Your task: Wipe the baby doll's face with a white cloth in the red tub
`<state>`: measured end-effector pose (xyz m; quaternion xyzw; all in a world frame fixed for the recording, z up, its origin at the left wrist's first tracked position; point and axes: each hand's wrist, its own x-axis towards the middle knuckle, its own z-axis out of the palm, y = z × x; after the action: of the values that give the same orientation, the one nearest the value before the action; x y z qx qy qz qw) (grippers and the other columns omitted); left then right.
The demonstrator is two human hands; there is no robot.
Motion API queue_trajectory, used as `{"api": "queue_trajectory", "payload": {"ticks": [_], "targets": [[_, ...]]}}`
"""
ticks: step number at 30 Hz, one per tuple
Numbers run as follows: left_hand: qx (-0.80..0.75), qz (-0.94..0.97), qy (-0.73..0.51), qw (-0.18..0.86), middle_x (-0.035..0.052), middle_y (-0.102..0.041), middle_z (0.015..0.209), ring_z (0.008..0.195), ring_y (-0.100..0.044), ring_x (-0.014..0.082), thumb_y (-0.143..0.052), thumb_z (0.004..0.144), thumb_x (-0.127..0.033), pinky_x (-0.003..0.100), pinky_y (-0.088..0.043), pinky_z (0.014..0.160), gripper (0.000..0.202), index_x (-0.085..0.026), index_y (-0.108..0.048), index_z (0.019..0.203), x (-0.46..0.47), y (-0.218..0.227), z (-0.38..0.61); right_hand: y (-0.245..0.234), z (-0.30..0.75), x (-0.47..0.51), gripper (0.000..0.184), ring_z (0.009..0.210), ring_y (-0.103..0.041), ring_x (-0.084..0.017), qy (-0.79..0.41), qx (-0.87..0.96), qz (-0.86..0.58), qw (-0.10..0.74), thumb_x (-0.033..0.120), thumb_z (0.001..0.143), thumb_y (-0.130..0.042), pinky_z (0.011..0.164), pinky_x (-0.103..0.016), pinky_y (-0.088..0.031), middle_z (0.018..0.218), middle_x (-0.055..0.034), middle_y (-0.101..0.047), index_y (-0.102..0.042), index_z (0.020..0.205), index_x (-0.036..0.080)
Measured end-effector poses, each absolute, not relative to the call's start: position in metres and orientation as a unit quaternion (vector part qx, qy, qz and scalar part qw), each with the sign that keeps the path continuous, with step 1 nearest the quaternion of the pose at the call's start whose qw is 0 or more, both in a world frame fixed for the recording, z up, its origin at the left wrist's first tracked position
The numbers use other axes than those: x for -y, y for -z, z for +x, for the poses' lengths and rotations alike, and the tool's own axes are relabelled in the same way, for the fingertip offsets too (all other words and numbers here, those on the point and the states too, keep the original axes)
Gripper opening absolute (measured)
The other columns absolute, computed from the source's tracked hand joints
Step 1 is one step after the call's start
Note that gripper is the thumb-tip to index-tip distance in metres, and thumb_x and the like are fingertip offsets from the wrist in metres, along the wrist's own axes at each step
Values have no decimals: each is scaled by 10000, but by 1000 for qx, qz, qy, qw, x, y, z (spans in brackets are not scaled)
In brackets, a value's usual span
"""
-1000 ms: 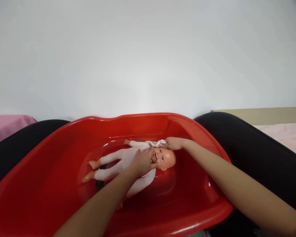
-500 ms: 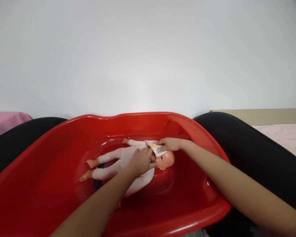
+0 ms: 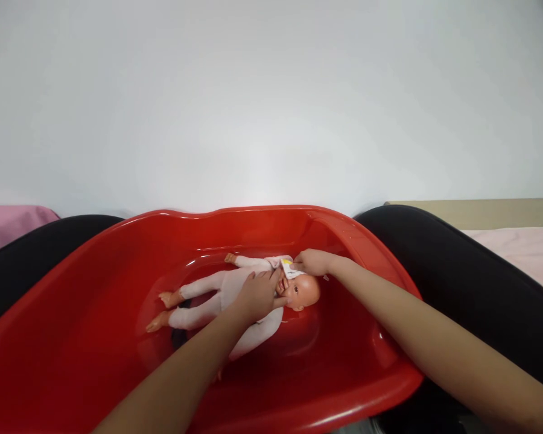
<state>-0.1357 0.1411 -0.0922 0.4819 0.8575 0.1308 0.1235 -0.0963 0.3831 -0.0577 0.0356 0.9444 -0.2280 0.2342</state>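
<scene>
A baby doll [image 3: 210,293] with a soft white body lies on its back in a red baby bathtub [image 3: 85,313], its bald head [image 3: 310,290] pointing right. Across its upper chest and chin rests my left hand [image 3: 259,295], thumb along the cheek and fingers on the far side of the neck, gripping the doll. My right hand [image 3: 314,263] has its fingers closed on a small white cloth [image 3: 291,271] with a yellow print. That cloth touches the far side of the doll's face, and part of it is hidden under my fingers.
Black padded surfaces [image 3: 438,265] flank the tub on both sides. Pink fabric [image 3: 13,226] shows at the far left, and pale pink cloth [image 3: 520,253] beside a beige edge [image 3: 479,214] at the right. A white wall [image 3: 262,108] rises behind.
My right hand has shifted slightly upward, and the cloth in it is more bunched and covers less of the doll's forehead. My left hand and the doll stay put.
</scene>
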Motion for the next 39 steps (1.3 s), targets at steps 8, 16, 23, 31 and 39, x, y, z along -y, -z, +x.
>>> {"api": "queue_trajectory", "payload": {"ticks": [8,16,23,31,39], "targets": [[-859,485,-121,111,124,-711,1428,1355,-628,364,-707,972,-551,499,-464,1168,601,-240,-551,1462,-142,91,-135,52,-95,-376,334,954,-689,-230,157,-975,-8,158,463,967,-638,761,-285,-441,1179,-96,-779,-749,1154,210],[-858,482,-126,123,143,-700,1464,1380,-616,383,-697,957,-585,508,-453,1197,739,-252,-481,1581,-141,94,-136,41,-93,-382,371,871,-716,-321,87,-973,93,192,458,939,-578,722,-371,-450,1000,-215,-771,-759,901,137],[-848,489,-165,118,99,-717,1441,1351,-632,363,-711,946,-526,520,-450,1179,632,-270,-536,1497,-140,96,-137,29,-84,-384,275,738,-716,-234,283,-910,73,295,408,826,-604,654,-312,-521,837,-89,-780,-738,805,168],[-853,486,-150,117,88,-725,1418,1340,-644,366,-745,937,-539,510,-465,1163,599,-283,-553,1444,-140,96,-138,30,-82,-383,230,701,-735,-247,318,-883,98,332,353,734,-643,680,-323,-557,744,-104,-770,-742,743,146],[-857,478,-146,127,86,-744,1381,1317,-659,365,-787,909,-541,524,-491,1151,572,-298,-585,1385,-143,94,-140,34,-83,-389,256,805,-775,-273,305,-866,101,383,331,725,-665,716,-310,-569,755,-117,-792,-789,792,116]]}}
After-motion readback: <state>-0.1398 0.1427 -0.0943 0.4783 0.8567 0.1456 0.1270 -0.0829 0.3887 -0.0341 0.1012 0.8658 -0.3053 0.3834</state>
